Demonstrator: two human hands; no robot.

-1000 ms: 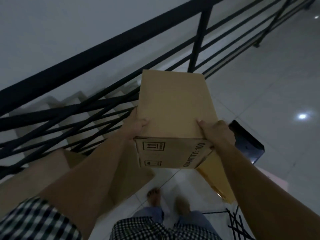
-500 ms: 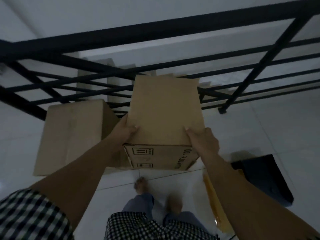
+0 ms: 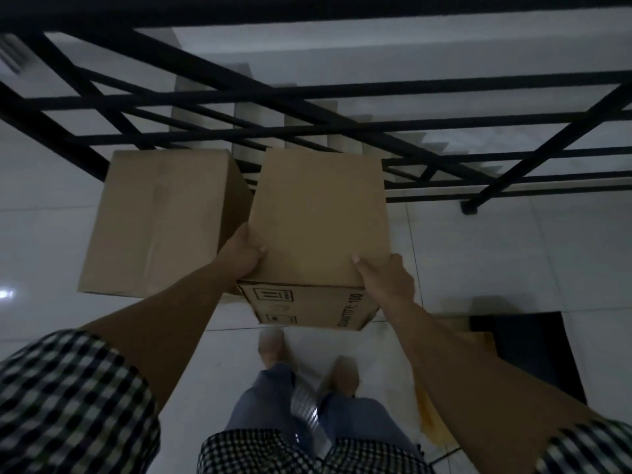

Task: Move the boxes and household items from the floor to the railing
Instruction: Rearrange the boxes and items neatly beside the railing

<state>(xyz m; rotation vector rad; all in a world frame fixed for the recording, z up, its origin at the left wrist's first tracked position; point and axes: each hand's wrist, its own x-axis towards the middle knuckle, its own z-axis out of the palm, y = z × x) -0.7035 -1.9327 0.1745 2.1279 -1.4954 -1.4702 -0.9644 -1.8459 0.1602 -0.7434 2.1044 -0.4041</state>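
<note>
I hold a brown cardboard box [image 3: 319, 213] with "QUANTITY: 100" printed on its near face. My left hand [image 3: 241, 256] grips its near left edge, thumb on top. My right hand [image 3: 384, 277] grips its near right corner, thumb on top too. The box hangs above the white tiled floor, close in front of the black metal railing [image 3: 307, 128]. A larger plain cardboard box [image 3: 160, 217] stands on the floor directly to its left, against the railing's foot; whether the two boxes touch is unclear.
Behind the railing a staircase [image 3: 307, 114] drops away. A black flat object [image 3: 526, 350] and a yellowish envelope-like item [image 3: 434, 419] lie on the floor at the right, near my feet [image 3: 270, 343]. The railing post foot [image 3: 470, 206] stands at the right.
My view has swung left and down, bringing the larger box fully into sight. The held box has come lower and nearer the railing's base, beside that box. Both hands keep their grip.
</note>
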